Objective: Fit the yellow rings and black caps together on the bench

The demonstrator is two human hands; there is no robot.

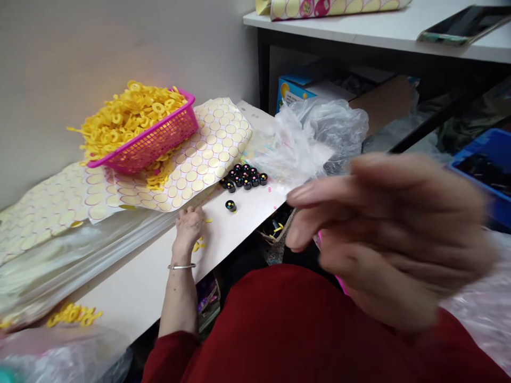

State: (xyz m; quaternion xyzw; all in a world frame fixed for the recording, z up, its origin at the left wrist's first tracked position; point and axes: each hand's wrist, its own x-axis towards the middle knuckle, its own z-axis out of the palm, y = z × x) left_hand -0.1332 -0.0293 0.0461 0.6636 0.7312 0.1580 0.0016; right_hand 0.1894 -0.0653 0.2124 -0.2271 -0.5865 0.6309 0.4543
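My left hand (189, 225) rests on the white table, fingers curled down against its surface; whatever lies under them is hidden. Small yellow plastic pieces (198, 245) lie beside it. Just beyond stands a single black round piece (230, 205) with coloured dots on top. Farther back is a cluster of similar black round pieces (245, 175). Close to the camera, my right hand (391, 234) is raised and blurred, its fingers loosely stretched to the left and apart, with nothing visible in them.
A pink basket (159, 133) heaped with yellow ring-ended pieces (131, 114) stands on circle-printed sheets (207, 154). Clear plastic bags (335, 127) lie at the table's far end. More yellow pieces (75, 314) lie front left. A phone (463, 24) rests on the shelf. Right is a blue crate (487, 170).
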